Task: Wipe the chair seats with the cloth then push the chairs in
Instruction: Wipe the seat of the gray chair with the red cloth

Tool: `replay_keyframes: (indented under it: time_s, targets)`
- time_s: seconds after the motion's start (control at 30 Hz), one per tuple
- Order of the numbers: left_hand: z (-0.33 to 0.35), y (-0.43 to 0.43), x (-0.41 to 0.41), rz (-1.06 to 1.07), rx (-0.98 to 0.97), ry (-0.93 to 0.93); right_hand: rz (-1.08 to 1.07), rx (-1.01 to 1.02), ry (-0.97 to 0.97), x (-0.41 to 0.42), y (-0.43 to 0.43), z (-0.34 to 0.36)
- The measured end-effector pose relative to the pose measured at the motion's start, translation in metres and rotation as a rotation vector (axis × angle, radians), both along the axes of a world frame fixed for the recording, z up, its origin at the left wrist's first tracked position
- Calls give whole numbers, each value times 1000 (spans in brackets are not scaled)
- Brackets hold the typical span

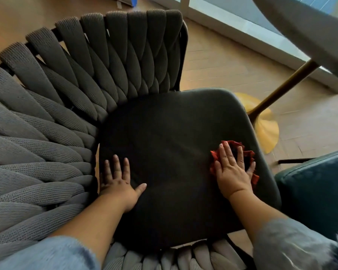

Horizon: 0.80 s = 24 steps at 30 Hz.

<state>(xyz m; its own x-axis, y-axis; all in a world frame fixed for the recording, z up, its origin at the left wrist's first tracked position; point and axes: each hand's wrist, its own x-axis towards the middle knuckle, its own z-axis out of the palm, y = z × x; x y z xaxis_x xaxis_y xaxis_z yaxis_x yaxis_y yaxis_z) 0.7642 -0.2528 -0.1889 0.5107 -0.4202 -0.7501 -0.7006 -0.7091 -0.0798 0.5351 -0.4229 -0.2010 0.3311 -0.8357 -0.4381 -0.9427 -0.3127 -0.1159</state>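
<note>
Around me stands the woven backrest (86,75) of the chair, and to the right a gold table base (265,125) and a dark green seat (316,188), just beside the cushion edge. My left hand (119,184) lies flat and released on the dark seat cushion (174,143), fingers spread. My right hand (233,172) presses flat on the red cloth (248,154), which lies under my palm near the cushion's right edge.

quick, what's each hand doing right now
Left hand: open, fingers spread flat on the dark seat cushion, holding nothing.
Right hand: open, palm pressing the red cloth onto the seat.
</note>
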Motion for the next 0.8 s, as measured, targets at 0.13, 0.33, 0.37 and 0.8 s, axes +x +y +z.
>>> replay_keyframes:
  time_s: [0.13,0.33,0.37,0.8]
  targets:
    - [-1,-1,-2,-6,-1,-19,21,8,-70,32,-5,-5]
    - [1,1,-2,-3,-18,-12,644,86,-121,30,32,6]
    - [1,1,-2,-2,-21,-13,645,91,-101,23,28,8]
    - [-8,-38,17,-110,-271,-43,593,14,-200,92,9,-7]
